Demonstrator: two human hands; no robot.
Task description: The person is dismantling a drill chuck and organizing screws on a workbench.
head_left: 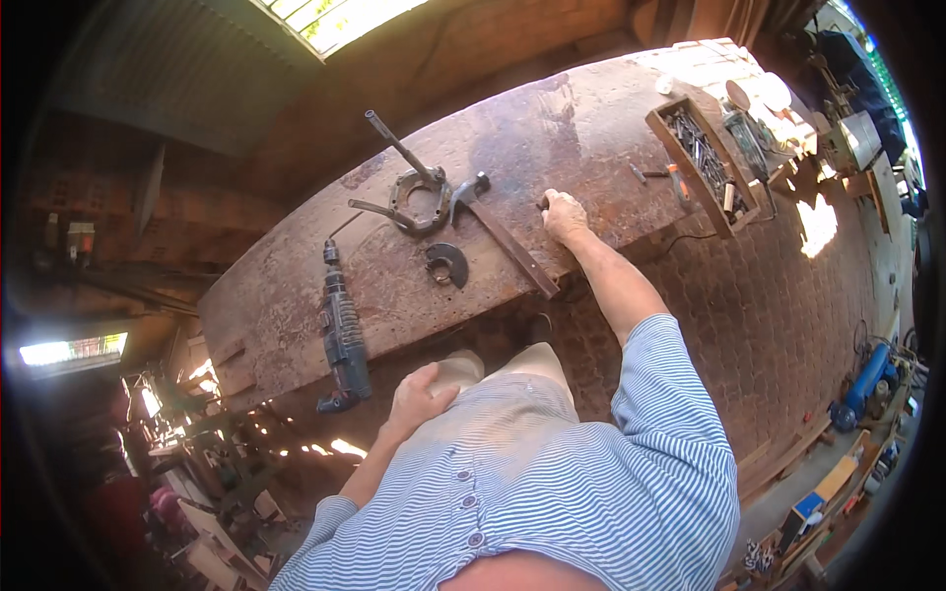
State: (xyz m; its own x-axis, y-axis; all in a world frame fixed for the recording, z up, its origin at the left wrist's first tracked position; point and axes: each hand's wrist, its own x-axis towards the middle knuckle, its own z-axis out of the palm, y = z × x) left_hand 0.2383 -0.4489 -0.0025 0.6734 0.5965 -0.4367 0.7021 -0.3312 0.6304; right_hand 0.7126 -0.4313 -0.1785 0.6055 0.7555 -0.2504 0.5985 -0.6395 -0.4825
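The two hands are apart. The right hand (pixel 563 216) is low over the table (pixel 611 108), with its fingers curled in. A small dark thing (pixel 543 205) shows at the fingertips, on the table's near half, just right of the hammer (pixel 510 244). I cannot tell if the fingers pinch it or only touch it, and it is too small to name. The left hand (pixel 418 398) rests on the person's left leg, thumb spread from the fingers, with nothing to be seen in it.

The hammer lies flat, with its wooden handle pointing at the near edge. Left of its head is a round metal tool (pixel 402 205) with two bars sticking out. A black half-round guard (pixel 455 264) lies just below that. Farther left is a drill (pixel 343 330), its back end poking past the edge. To the right, an orange-handled tool (pixel 679 183) lies beside a long wooden box (pixel 684 175) full of metal bits.
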